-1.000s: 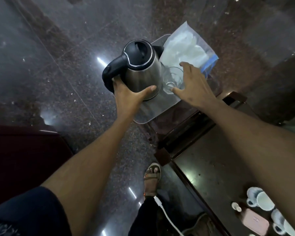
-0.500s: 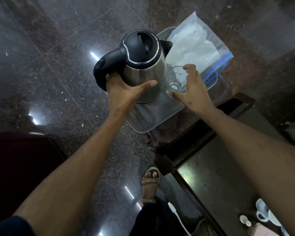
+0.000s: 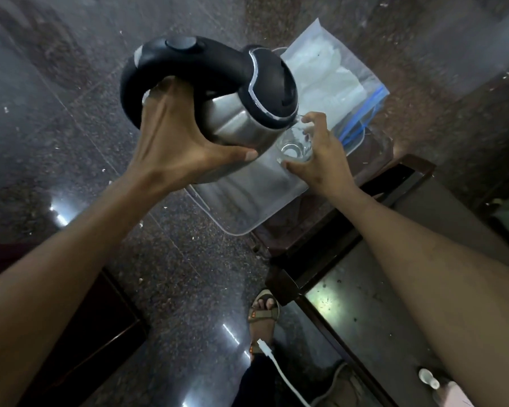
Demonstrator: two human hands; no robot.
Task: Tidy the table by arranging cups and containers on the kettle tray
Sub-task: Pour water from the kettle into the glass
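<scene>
No text, label, brand, number or sign can be read anywhere in the view.

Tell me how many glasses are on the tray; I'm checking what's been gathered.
1. The glass stands on the tray beside the kettle, held by the right hand. The kettle may hide others.
</scene>
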